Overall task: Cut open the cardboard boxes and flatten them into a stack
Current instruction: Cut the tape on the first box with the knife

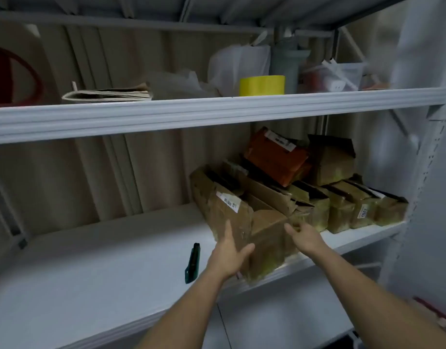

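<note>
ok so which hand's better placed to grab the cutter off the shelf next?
Left, probably. The cutter lies on the shelf just left of the left hand, which is touching the nearest box. The right hand would have to cross over that box.

So the boxes are piled at the right end of the lower shelf with the nearest box between the left hand and right hand, a box cutter lying just left of it, and a tape roll up on the upper shelf.
</note>
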